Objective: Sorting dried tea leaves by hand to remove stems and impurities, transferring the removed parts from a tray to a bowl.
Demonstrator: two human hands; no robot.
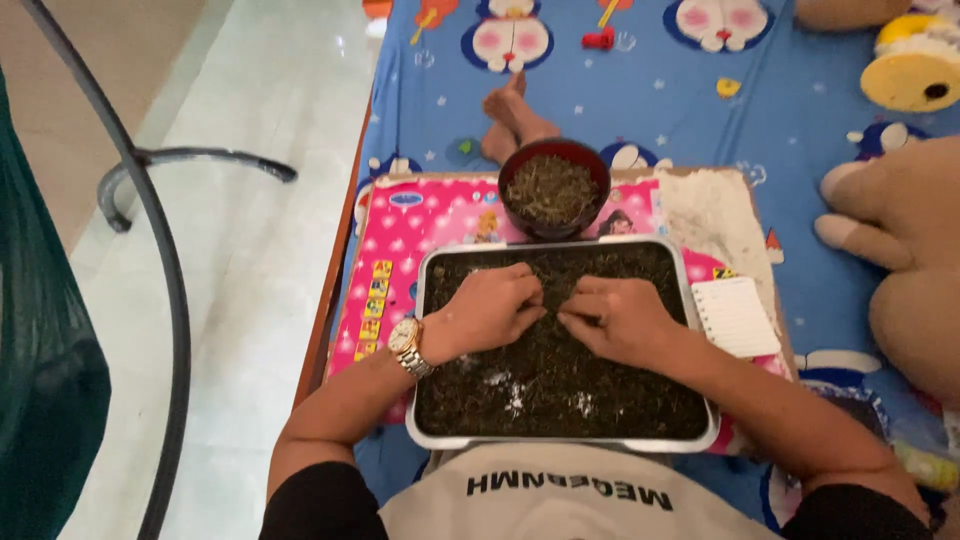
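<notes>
A metal tray (428,300) full of dark dried leaves (560,385) rests on my lap. My left hand (490,308), with a wristwatch (407,343), lies curled on the leaves at the tray's upper middle. My right hand (615,315) sits beside it, fingers bent, pinching at the leaves. The fingertips of both hands almost meet. A dark red bowl (553,190) filled with the same dried leaves stands just beyond the tray.
A pink picture board (420,220) lies under the tray on a blue cartoon bedsheet (800,110). A small white notepad (735,315) lies right of the tray. My feet (510,120) are beyond the bowl. Plush toys (900,230) sit at right. Tiled floor and a metal stand (170,160) are left.
</notes>
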